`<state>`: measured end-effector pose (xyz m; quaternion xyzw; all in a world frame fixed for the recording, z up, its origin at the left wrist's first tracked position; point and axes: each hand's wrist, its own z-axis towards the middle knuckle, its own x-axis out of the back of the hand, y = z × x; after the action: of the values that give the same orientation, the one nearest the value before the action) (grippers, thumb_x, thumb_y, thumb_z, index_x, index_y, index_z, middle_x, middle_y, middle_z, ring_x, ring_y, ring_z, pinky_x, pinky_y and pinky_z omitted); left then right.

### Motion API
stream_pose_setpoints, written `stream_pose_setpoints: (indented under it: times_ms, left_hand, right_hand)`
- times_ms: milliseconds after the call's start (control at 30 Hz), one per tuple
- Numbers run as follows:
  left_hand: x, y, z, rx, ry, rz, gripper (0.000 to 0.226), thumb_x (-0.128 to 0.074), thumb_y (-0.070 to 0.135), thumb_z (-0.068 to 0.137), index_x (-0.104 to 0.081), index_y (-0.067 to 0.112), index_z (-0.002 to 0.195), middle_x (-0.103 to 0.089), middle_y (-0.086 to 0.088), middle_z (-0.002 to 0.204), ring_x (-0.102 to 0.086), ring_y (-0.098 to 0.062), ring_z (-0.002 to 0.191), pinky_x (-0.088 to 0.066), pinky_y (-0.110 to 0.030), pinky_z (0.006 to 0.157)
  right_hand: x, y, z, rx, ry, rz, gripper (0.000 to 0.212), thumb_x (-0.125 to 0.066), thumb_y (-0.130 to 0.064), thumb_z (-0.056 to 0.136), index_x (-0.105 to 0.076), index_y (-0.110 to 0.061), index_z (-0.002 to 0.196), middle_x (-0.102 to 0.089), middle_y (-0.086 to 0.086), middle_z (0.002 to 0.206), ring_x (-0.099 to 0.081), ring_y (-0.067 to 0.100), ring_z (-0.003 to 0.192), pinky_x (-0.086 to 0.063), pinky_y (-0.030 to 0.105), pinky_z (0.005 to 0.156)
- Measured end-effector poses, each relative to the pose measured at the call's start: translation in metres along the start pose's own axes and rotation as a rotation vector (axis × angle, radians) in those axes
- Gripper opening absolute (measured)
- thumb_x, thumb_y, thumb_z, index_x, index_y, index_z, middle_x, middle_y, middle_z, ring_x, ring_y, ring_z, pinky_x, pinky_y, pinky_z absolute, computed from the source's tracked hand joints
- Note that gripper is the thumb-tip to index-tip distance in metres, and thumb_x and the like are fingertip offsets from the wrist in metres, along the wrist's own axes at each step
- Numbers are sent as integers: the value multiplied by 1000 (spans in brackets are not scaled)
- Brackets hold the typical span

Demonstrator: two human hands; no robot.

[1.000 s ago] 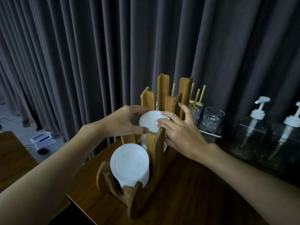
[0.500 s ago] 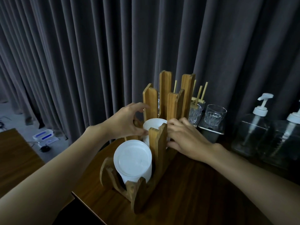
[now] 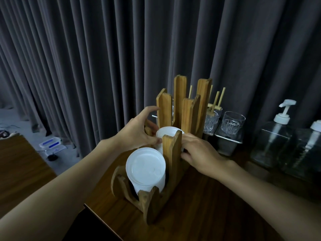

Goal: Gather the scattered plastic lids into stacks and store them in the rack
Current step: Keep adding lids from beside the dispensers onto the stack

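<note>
While the left hand (image 3: pixel 139 134) pinched the rear stack of lids (image 3: pixel 167 133) between thumb and curled fingers, the right hand (image 3: pixel 199 152) reached in from the other side, its fingertips hidden behind an upright so its hold could not be told. The stack sat low in the wooden rack (image 3: pixel 172 155), in the bay behind the front stack (image 3: pixel 145 168). An uneven push would probably have fanned the lids or wedged them against the uprights, or slid the rack toward the near corner of the dark wooden table (image 3: pixel 199 214), where glasses (image 3: pixel 232 123) and pump bottles (image 3: pixel 276 134) stood before a grey curtain (image 3: pixel 104 58).
</note>
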<state>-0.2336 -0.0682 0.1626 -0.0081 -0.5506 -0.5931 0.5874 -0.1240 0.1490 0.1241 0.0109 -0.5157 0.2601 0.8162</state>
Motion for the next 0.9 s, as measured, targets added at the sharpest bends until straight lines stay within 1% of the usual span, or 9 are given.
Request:
stream_pose_setpoints:
  times_ms: [100,167,233,300,367,500,667,800,900]
  left_hand:
    - [-1,0,-1,-5,10,-7,94,-88,17,75,-31,31,147,-71,4,105,-71,-11,98,-60,-30,89]
    - [-2,1,-1,-6,11,-20,93,-88,16,75,-31,31,147,-71,4,104,-72,-11,97,-60,-31,89]
    - [-3,1,-2,-3,16,-32,92,-88,15,75,-32,31,146,-72,4,103,-72,-11,96,-61,-32,88]
    - [-3,-1,-1,-1,20,-39,92,-88,15,75,-32,32,145,-72,3,103,-72,-11,95,-61,-31,88]
    - [-3,-1,-1,-4,22,-36,92,-88,15,75,-32,33,145,-72,3,103,-72,-12,96,-61,-31,88]
    - [-3,-1,0,6,21,-32,91,-88,16,75,-33,34,145,-72,4,104,-72,-13,97,-61,-33,88]
    - [-3,-1,-2,6,23,-25,89,-88,15,75,-35,31,145,-73,2,103,-73,-15,97,-61,-39,89]
    - [-3,2,-4,7,29,-6,86,-87,17,77,-36,29,145,-72,4,104,-72,-14,97,-60,-38,91]
    - [0,6,-10,10,29,-4,81,-85,17,78,-39,29,142,-70,7,105,-71,-13,97,-60,-32,91]
  right_hand:
    - [0,4,1,19,-30,-25,16,-70,-8,89,-65,-23,90,-63,-12,121,-52,5,120,-50,31,95]
    - [3,8,-3,29,-35,-37,12,-72,-11,90,-70,-19,99,-59,-13,131,-51,5,124,-49,30,100]
    - [3,10,-9,23,25,-95,22,-72,-18,89,-72,-20,111,-57,-11,139,-50,9,128,-46,33,104]
    - [0,10,-11,38,145,-287,25,-67,-28,88,-74,-21,112,-60,-9,135,-49,17,124,-40,37,100]
    - [-2,9,-10,2,227,-354,29,-63,-35,87,-76,-22,109,-65,-9,126,-47,18,112,-38,38,91]
    - [-7,14,-8,-42,178,-189,30,-59,-37,88,-76,-23,109,-68,-15,113,-41,12,99,-41,43,86]
    - [-2,17,-5,-49,65,-184,22,-68,-32,92,-75,-27,112,-64,-21,114,-38,6,97,-42,42,92]
    - [5,15,-4,-70,58,-172,30,-70,-35,90,-72,-30,120,-63,-20,123,-36,1,101,-43,39,93]
    - [10,12,-4,-143,69,-133,42,-68,-38,91,-64,-31,132,-59,-14,129,-43,3,109,-46,38,98]
